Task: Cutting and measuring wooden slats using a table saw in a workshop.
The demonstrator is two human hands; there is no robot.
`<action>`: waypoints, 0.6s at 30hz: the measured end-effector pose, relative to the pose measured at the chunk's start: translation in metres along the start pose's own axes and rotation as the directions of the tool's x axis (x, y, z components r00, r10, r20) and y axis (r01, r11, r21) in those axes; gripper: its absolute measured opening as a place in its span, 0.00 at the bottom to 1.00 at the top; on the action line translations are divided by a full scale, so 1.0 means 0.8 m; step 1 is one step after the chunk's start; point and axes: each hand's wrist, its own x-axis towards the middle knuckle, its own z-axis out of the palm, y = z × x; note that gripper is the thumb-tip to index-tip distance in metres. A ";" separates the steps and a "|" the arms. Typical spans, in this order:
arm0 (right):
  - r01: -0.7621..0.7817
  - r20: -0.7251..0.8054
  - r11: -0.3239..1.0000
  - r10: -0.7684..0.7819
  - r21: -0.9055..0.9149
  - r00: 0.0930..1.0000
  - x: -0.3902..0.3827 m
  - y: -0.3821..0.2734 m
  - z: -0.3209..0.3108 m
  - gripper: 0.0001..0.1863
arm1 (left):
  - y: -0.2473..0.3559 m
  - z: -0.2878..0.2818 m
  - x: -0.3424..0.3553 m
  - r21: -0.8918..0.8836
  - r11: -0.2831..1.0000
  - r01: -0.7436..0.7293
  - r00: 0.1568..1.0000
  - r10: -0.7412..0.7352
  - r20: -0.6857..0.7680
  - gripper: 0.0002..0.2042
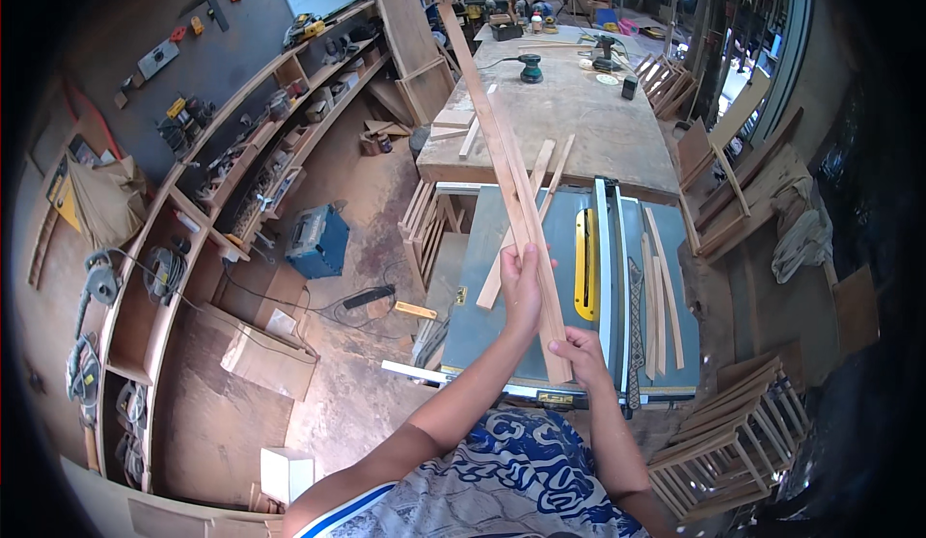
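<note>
A long pale wooden board (500, 152) slants up and away from me over the table saw (482, 336). Around its near half, my left hand (523, 292) is closed, with the thumb on top. My right hand (583, 357) grips the right edge close to the near end. Beneath the board, two loose wooden strips (494, 287) lie crossed on the saw's grey top. To the right of the board are the yellow throat plate (585, 278) and the long metal rip fence (608, 287). Several thin strips (660, 316) rest on the saw beyond the fence, beside a dark push stick (635, 331).
Behind the saw stands a wooden workbench (569, 133) with a green sander (531, 68) and a cordless drill (604, 53). Shelves of tools (260, 143) line the left wall. A blue toolbox (318, 241) and cables occupy the left floor; slatted wooden frames (733, 451) are at right.
</note>
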 end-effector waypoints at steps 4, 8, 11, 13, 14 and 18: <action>-0.018 0.000 0.998 0.018 0.067 1.000 -0.001 0.009 -0.002 0.14 | 0.000 0.005 -0.005 -0.029 1.000 0.010 0.999 -0.011 -0.047 0.12; 0.014 -0.100 1.000 -0.016 -0.017 0.995 -0.010 0.002 0.006 0.11 | -0.023 -0.016 0.015 0.000 0.999 0.032 0.999 -0.032 0.004 0.12; 0.049 -0.292 0.992 -0.081 -0.115 0.953 -0.023 0.010 -0.026 0.10 | -0.040 -0.029 0.034 -0.004 0.997 0.074 0.996 -0.074 -0.043 0.13; -0.001 -0.411 0.982 -0.079 -0.191 0.908 -0.041 -0.015 -0.064 0.08 | -0.042 -0.069 0.050 0.005 0.993 0.119 0.991 -0.118 -0.061 0.15; 0.009 -0.504 0.968 -0.139 -0.251 0.852 -0.047 -0.013 -0.098 0.05 | -0.040 -0.087 0.056 -0.029 0.990 0.135 0.989 -0.136 -0.050 0.16; -0.252 -0.666 0.675 -0.466 -0.693 0.583 -0.086 0.006 -0.274 0.12 | -0.054 -0.134 0.069 0.058 0.952 0.299 0.954 -0.298 -0.032 0.21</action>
